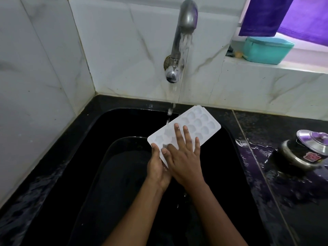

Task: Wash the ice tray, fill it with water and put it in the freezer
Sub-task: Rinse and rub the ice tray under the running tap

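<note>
A white plastic ice tray [198,121] with shaped cells is held tilted over the black sink [229,144]. My left hand [158,167] grips the tray's near corner, thumb on top. My right hand [184,157] lies flat on the tray's face with its fingers spread. Water runs from the steel wall tap [184,31] and lands on the tray's far left edge.
A dark basin [110,171] sits in the sink below the tray. On the wet black counter at right stands a steel pot with a lid [305,151]. A teal box [266,50] and purple cloth [284,15] are on the window ledge.
</note>
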A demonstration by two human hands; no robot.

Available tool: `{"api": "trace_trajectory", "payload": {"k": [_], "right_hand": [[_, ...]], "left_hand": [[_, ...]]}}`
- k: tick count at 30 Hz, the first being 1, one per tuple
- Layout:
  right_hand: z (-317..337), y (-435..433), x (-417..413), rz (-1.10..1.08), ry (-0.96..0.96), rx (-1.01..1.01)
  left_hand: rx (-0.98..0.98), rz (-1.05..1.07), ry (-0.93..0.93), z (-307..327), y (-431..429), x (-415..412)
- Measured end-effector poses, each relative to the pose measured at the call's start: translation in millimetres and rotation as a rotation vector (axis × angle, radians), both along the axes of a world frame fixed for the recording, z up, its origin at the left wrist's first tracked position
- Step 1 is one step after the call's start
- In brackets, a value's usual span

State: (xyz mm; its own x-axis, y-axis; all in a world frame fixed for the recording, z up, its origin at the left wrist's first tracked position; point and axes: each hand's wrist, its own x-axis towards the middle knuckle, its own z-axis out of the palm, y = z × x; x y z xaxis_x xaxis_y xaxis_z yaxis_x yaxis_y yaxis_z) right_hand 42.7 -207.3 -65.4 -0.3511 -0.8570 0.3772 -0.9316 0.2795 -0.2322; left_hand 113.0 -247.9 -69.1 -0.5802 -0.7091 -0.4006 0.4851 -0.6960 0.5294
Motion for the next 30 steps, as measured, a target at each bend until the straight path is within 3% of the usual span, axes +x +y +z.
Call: {"api": "trace_trajectory", "payload": {"k": [2, 6, 13, 18, 24, 28, 30], "right_hand": [[-2.4, -2.7, 8.6, -0.021, 0.011, -0.032], [4.1, -2.8, 3.7, 0.103, -0.054, 0.092], [-2.4, -3.3, 12.7, -0.079, 0.086, -0.103], [9.5, -1.1, 7.4, 0.073, -0.104, 0.036], [-0.7, -1.1, 8.0, -0.018, 0.042, -0.055], [7.0, -2.0, 2.4, 0.165, -0.14, 0.085], [13.0, -0.1, -9.2, 0.117, -0.255, -0.051]], "left_hand": [[-0.017, -0.019, -0.014, -2.3, 2.9, -0.7], [-0.005, 0.037, -0.033, -7.1, -0.4, 1.4], [0.029, 0.004, 0.039, -8.7, 1.5, -3.9], [0.002, 0.046, 0.035, -9.4, -3.2, -0.2], [0.004, 0.017, 0.05, -10.9, 2.1, -3.5], [0.022, 0.071, 0.108, -11.2, -6.9, 0.1], [0.049, 0.108, 0.183, -11.2, -12.8, 1.2]]}}
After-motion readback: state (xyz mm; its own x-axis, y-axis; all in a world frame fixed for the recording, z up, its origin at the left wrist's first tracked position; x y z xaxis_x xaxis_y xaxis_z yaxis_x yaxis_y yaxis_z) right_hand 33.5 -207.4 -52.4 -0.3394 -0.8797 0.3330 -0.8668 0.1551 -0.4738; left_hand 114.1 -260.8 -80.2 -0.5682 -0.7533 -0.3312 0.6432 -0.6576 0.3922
